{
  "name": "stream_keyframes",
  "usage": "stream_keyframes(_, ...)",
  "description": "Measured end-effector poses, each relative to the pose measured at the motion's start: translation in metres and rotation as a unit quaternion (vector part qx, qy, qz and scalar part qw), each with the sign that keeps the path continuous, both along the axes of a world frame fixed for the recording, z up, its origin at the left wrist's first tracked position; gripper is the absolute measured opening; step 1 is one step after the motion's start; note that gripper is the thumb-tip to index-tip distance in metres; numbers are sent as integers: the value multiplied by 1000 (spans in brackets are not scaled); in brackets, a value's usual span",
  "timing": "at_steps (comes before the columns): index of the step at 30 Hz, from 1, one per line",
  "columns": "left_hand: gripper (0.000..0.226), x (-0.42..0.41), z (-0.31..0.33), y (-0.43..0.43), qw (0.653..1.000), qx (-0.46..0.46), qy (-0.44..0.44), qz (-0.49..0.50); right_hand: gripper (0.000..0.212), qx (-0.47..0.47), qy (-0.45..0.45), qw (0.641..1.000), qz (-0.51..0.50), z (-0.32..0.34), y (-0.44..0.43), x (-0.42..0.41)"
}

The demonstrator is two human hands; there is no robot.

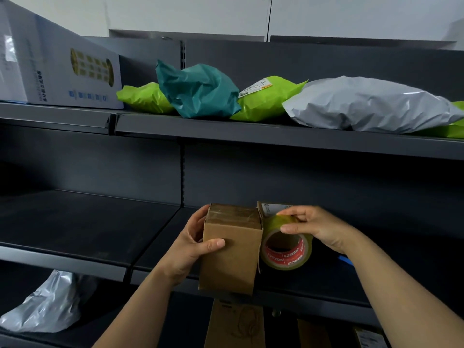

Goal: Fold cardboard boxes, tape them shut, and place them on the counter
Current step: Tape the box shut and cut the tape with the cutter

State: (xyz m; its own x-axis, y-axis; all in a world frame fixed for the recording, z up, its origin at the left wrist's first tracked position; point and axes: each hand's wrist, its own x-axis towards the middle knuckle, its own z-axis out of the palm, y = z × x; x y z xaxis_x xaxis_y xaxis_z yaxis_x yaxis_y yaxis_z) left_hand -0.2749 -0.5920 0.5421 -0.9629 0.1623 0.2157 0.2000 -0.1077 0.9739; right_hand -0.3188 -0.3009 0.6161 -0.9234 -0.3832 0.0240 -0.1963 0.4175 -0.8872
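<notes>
Dark metal shelf (88,222) ahead, poly mailers (198,91) piled on upper shelf (251,133). Left grip (193,242) wrapped round small cardboard box (231,257), taped top, at shelf's front edge. Right grip (316,227) pinching tape roll (302,254), touching box's right side.

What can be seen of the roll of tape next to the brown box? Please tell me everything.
The tape roll is a ring of clear, yellowish tape on a brown core with a red-and-white printed band inside. It stands on edge, hole toward the camera, against the right side of the cardboard box. The right hand pinches its top. Whether it rests on the dark shelf is unclear.
</notes>
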Motion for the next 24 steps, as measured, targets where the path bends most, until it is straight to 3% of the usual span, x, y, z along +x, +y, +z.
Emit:
stream_keyframes(4, 105, 4, 15, 0, 999, -50, -14, -16, 54, -4, 1, 1000, 0, -3, -2, 1)
stream_keyframes(8, 62, 2, 46, 15, 994, -59, -69, 62, 50, 5, 3, 1000, 3, -1, -5, 1)
stream_keyframes(12, 43, 0, 55, 19, 961, -237, -7, 145, 39, 17, 13, 1000, 4, 0, -8, -1)
stream_keyframes(16, 39, 1, 71, 23, 888, -432, 47, 150, 37, 31, 24, 999, 10, 0, -10, -2)
stream_keyframes(19, 49, 3, 72, 30, 772, -616, 60, 145, 36, 44, 28, 999, 8, 0, -11, -1)
stream_keyframes(21, 51, 7, 75, 32, 716, -678, 66, 154, 34, 49, 35, 998, 1, -2, -13, -3)
stream_keyframes(24, 53, 8, 86, 43, 673, -725, 76, 123, 39, 69, 57, 996, -9, -4, -14, -6)
